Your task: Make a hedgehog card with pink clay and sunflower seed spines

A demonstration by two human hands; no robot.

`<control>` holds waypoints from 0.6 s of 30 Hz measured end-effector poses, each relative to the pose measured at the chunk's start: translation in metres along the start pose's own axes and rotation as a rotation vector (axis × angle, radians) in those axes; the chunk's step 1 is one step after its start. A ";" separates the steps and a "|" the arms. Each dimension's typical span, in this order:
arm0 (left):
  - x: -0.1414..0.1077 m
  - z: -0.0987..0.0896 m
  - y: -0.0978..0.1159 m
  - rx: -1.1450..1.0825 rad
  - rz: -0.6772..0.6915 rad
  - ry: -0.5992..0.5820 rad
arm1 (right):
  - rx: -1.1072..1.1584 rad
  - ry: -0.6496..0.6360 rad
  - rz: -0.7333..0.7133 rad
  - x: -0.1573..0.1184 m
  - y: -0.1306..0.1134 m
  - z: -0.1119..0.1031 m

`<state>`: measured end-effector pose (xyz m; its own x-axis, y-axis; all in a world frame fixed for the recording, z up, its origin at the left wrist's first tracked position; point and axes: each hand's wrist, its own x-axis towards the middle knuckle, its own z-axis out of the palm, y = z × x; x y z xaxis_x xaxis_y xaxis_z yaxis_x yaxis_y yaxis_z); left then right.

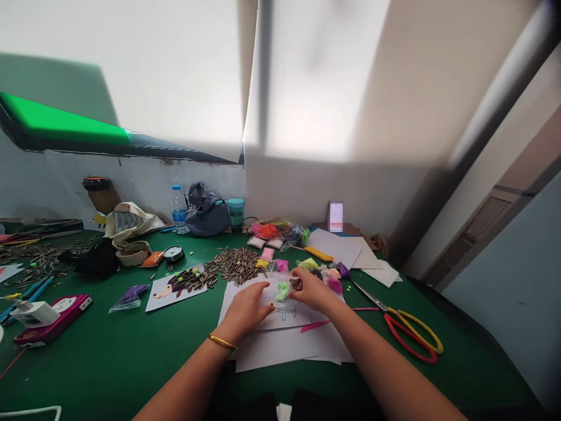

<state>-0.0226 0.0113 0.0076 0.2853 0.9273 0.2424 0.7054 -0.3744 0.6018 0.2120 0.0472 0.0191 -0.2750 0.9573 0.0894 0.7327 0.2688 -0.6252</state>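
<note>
1. While both hands meet over white sheets near the middle of the table, a light green lump sits between their fingertips, over the top of a blue line drawing.
2. The left hand is loosely open, thumb and fingers well apart, with nothing visible in its grasp; whether it touches the lump cannot be told.
3. The right hand is partly curled, index finger and thumb close beside the lump. Whether they grip it, or some clear wrapping around it, is too small to tell.
4. As for progress, the blue outline is on the paper, and its legs and visible lower body are bare. I judge the work early; the lump does not look clearly fixed in place.
5. Toward the table's left edge, a card bears a snouted shape with dark seeds and green dots, which looks much further along.
6. Between the drawing and the table's far edge, a seed pile and a pink packet lie apart from the outline; scissors lie toward the right edge.
</note>
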 end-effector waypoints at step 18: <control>-0.024 0.011 0.007 0.250 0.110 -0.220 | -0.118 0.254 0.040 0.040 -0.002 0.022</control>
<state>-0.0171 -0.0139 -0.0023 0.4819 0.8694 0.1093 0.7921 -0.4855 0.3698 0.1860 0.0823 0.0072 -0.0905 0.9595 0.2668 0.8114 0.2264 -0.5388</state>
